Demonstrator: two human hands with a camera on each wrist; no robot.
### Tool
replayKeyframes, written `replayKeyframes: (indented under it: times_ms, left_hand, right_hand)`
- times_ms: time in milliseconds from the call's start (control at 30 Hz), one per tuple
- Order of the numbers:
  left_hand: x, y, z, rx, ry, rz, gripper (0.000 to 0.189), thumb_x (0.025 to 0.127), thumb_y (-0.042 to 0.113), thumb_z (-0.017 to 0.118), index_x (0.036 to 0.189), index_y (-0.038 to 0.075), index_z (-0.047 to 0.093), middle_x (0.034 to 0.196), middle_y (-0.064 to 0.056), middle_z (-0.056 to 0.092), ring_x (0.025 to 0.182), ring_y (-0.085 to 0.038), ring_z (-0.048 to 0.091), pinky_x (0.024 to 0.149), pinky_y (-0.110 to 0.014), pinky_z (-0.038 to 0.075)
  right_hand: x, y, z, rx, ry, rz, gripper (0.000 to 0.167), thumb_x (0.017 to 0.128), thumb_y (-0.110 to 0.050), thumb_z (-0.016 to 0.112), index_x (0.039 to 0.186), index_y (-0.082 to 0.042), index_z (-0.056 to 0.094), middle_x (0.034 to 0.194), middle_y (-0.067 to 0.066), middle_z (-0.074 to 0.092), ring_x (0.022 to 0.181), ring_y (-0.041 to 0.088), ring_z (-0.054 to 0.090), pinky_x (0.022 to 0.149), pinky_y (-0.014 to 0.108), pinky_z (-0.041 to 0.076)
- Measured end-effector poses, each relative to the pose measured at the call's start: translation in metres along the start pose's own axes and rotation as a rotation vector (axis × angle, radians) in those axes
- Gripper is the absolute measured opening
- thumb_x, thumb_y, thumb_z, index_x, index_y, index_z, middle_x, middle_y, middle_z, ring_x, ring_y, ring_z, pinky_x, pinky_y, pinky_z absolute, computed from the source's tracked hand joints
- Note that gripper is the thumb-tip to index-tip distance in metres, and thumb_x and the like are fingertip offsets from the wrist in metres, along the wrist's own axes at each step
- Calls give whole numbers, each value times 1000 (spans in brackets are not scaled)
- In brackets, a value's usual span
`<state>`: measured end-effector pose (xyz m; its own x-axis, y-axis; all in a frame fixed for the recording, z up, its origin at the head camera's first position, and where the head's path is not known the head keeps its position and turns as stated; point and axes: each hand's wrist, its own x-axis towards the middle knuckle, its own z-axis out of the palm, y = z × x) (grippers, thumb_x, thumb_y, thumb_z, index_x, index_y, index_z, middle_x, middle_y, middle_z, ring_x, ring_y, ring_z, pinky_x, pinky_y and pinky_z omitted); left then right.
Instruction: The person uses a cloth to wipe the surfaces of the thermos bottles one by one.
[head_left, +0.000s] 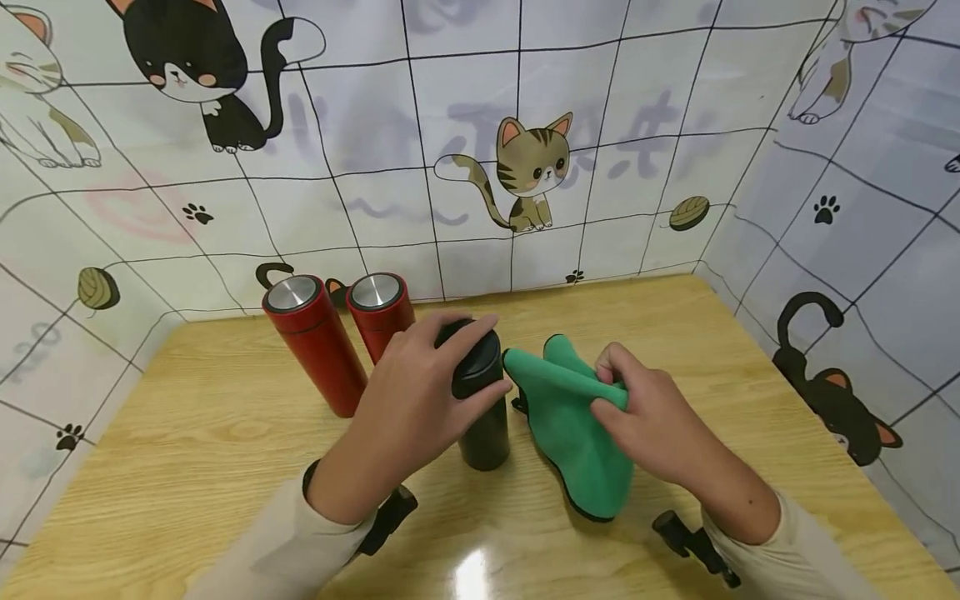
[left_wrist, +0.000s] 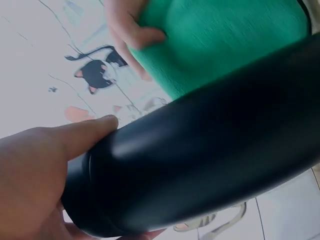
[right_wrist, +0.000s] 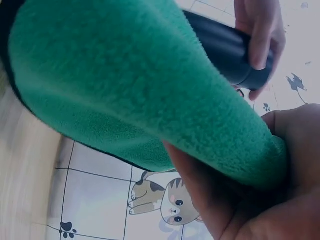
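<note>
My left hand (head_left: 420, 392) grips a black thermos bottle (head_left: 486, 442) round its lid from above, thumb and fingers spread about the top. In the left wrist view the dark body of the bottle (left_wrist: 200, 145) runs across the frame, with the thumb along its lid end. Just to the right, my right hand (head_left: 648, 417) pinches the bunched upper edge of a green cloth (head_left: 577, 433) with a dark border. The cloth (right_wrist: 110, 75) looks fluffy in the right wrist view and hangs in folds beside the bottle.
Two red thermos bottles with silver lids stand at the back left, one bottle (head_left: 318, 358) nearer the edge and the other bottle (head_left: 381, 312) partly behind my left hand. The wooden table (head_left: 225, 450) meets cat-printed wall sheets (head_left: 360, 150) at the back and sides.
</note>
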<state>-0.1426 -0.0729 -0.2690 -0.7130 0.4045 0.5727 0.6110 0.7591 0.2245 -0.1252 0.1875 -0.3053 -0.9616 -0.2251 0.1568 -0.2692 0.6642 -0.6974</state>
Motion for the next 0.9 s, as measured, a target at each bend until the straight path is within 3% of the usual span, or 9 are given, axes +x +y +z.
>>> replayKeyframes:
  times_ms: [333,500,700,800,900]
  left_hand:
    - [-31,12,-9,-97,19,78,63,79,40,83,136,24,61,132,-7,61,112,-24,63,83,-42,54]
    - [-38,13,-4,-225,32,63,68,79,36,85,139,19,56,137,-4,58,120,-20,62,94,-39,55]
    - [-43,10,6,-424,-2,13,71,81,28,84,141,17,49,132,-3,56,118,-15,61,98,-33,56]
    - [-45,8,10,-416,13,34,72,81,30,83,142,16,47,126,-3,59,113,-14,62,94,-32,57]
    - [-46,5,13,-354,64,82,77,76,35,87,140,12,49,122,-6,61,109,-16,65,89,-31,59]
  right_hand:
    - [-10,-13,11,70,53,-52,19,91,0,57,97,-13,45,61,-9,26,52,4,32,49,24,35]
    - [-21,-22,17,151,93,-122,22,94,-5,64,98,-14,44,66,-6,39,56,5,43,54,24,41]
    - [-27,-29,26,248,128,-207,24,94,0,64,101,-10,44,87,4,60,69,9,56,62,25,50]
    - [-28,-31,28,347,90,-198,28,94,0,63,114,-11,47,100,8,69,82,10,66,69,28,57]
    - [-30,-30,30,445,43,-161,45,94,-2,65,133,-18,51,118,10,71,98,11,71,77,30,60]
